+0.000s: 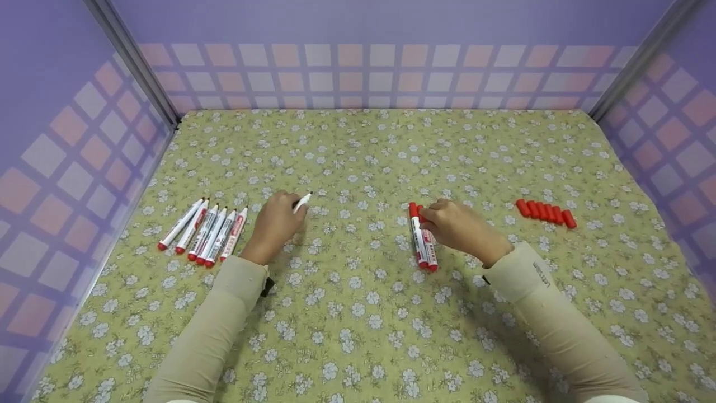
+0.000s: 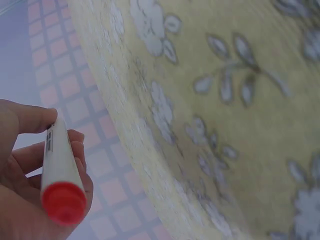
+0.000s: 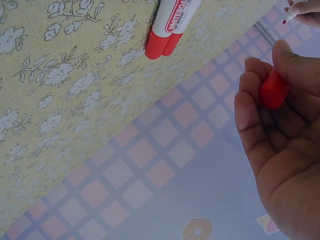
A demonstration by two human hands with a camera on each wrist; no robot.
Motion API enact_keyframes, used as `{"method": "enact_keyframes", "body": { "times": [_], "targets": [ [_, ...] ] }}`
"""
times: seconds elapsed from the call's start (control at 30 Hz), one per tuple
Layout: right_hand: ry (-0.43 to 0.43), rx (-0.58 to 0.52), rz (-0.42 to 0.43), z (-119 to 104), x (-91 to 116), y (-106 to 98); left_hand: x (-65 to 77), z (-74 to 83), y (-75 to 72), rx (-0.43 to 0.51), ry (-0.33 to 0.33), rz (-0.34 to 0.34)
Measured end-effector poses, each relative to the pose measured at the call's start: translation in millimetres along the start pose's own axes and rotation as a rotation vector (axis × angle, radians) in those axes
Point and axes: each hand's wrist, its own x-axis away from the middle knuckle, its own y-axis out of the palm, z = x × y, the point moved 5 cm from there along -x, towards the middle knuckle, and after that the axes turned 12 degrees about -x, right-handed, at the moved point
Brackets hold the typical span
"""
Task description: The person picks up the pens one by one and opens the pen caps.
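My left hand [image 1: 278,223] grips an uncapped white marker [image 1: 302,202], its dark tip pointing up and right in the head view. In the left wrist view the red end of this marker [image 2: 64,202] faces the camera, with thumb and fingers around the barrel. My right hand [image 1: 461,228] pinches a small red cap [image 3: 273,91] between thumb and fingers, seen in the right wrist view. Just left of this hand, two capped red markers [image 1: 419,239] lie side by side on the flowered cloth, partly overlapped by the fingers in the head view.
At the left, several uncapped white markers [image 1: 212,238] with red ends lie in a slanted row, tips away from me. Several red caps [image 1: 540,211] lie in a row at the right. Purple checkered panels [image 1: 380,61] stand around the flowered tablecloth [image 1: 347,336].
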Motion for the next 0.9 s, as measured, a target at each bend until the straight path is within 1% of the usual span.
{"method": "enact_keyframes", "body": {
  "times": [0.27, 0.4, 0.53, 0.63, 0.7, 0.8, 0.9],
  "targets": [
    [0.032, -0.014, -0.010, 0.5, 1.7, -0.5, 2.4, -34.0, -11.2, 0.036, -0.112, -0.053],
    [0.042, -0.003, -0.019, 1.8, 2.6, 0.4, 3.7, -48.7, -12.3, 0.012, -0.157, -0.086],
    [0.044, 0.008, -0.025, 3.0, 3.2, 1.9, 5.2, -60.8, -9.9, -0.009, -0.201, -0.127],
    [0.049, 0.010, -0.031, 4.0, 3.6, 2.9, 6.3, -67.2, -10.0, -0.035, -0.231, -0.149],
    [0.054, 0.010, -0.036, 4.6, 3.8, 3.6, 6.9, -69.8, -11.7, -0.063, -0.241, -0.151],
    [0.065, 0.003, -0.048, 5.5, 4.2, 4.5, 8.0, -72.7, -15.5, -0.120, -0.244, -0.138],
    [0.067, 0.002, -0.056, 5.6, 4.3, 4.9, 9.0, -75.2, -18.9, -0.182, -0.231, -0.113]
  ]
}}
